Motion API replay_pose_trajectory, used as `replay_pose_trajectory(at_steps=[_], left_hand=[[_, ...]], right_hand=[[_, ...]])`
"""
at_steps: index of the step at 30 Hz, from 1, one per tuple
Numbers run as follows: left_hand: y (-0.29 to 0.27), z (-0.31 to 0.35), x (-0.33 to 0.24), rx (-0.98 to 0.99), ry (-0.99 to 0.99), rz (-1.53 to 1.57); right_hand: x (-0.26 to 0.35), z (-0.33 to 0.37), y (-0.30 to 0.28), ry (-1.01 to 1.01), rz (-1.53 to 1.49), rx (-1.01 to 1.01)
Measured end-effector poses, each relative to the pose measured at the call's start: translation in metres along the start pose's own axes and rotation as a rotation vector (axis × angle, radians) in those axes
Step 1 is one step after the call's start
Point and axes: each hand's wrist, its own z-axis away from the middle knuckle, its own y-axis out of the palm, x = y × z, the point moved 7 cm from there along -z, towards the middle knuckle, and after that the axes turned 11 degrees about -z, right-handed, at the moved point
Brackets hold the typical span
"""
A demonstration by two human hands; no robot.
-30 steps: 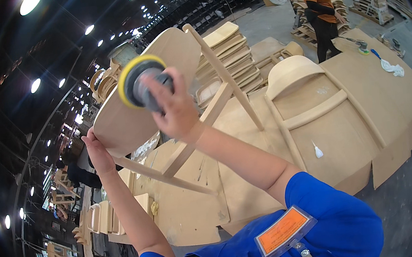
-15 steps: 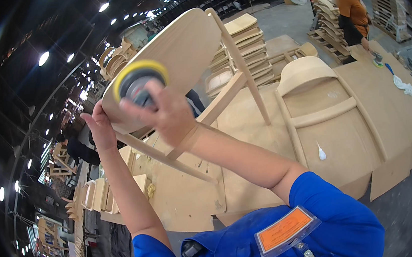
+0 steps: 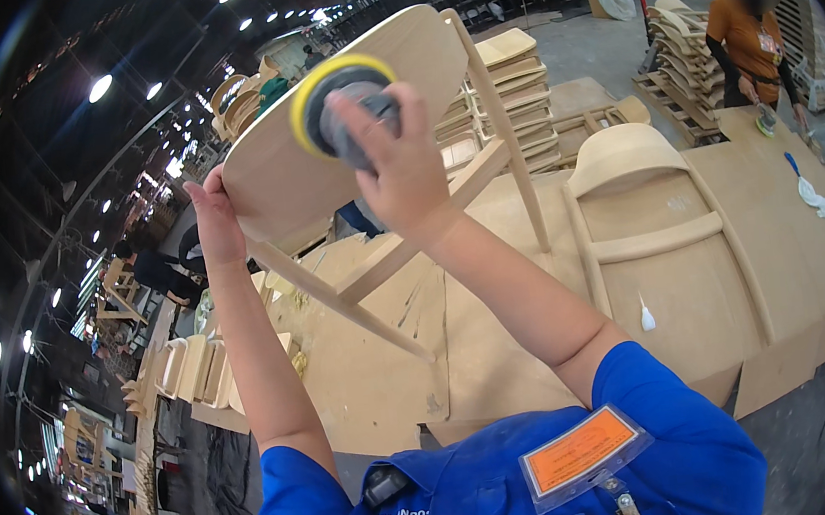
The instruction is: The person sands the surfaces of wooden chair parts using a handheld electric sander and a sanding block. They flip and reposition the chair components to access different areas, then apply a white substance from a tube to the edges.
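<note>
My right hand (image 3: pixel 401 163) grips a grey handheld sander (image 3: pixel 359 127) with a round, yellow-rimmed pad. Its pad is against the broad curved panel of a pale wooden chair frame (image 3: pixel 274 186). At the panel's left end my left hand (image 3: pixel 218 223) holds the edge, its thumb in sight and the other fingers partly hidden behind the wood. The frame stands tilted on the brown-covered table (image 3: pixel 503 349), its legs and crossbar slanting below the panel.
A second chair frame (image 3: pixel 656 232) lies right on the table, with a small white bottle (image 3: pixel 647 316) within its outline. Wooden parts (image 3: pixel 520 85) are stacked beyond. At the far right, a person in orange (image 3: pixel 747 41) holds another sander (image 3: pixel 766 123) near a blue-handled brush (image 3: pixel 814 200).
The sander and my right hand have moved right and slightly up along the panel. My left hand keeps its place on the panel's edge; the view has shifted slightly.
</note>
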Motion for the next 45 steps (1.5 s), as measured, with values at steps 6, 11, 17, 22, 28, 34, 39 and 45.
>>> replay_pose_trajectory(at_steps=[6,11,17,22,28,34,39,45], left_hand=[[-0.001,-0.003,0.004,0.023,-0.01,-0.014],[-0.007,-0.009,0.014,0.061,-0.019,0.013],[-0.018,-0.014,0.021,0.035,-0.051,0.081],[-0.016,-0.014,0.02,0.025,-0.067,0.075],[-0.004,-0.014,0.007,0.028,0.015,-0.104],[-0.008,-0.012,0.001,-0.221,-0.089,-0.265],[0.017,-0.017,-0.052,-0.373,0.092,-0.785],[0.175,-0.036,-0.109,-0.221,0.51,-1.49]], right_hand=[[-0.017,0.0,-0.007,0.009,-0.032,-0.129],[-0.033,-0.001,-0.013,0.049,0.005,-0.277],[0.02,0.033,0.055,-0.245,0.016,-0.017],[0.032,0.037,0.058,-0.282,0.086,0.07],[-0.028,-0.007,-0.003,-0.004,-0.085,-0.115],[-0.127,-0.05,-0.075,0.213,-0.174,-0.159],[-0.203,0.011,-0.189,0.56,-0.047,-0.064],[-0.217,0.194,-0.318,0.96,0.229,0.372]])
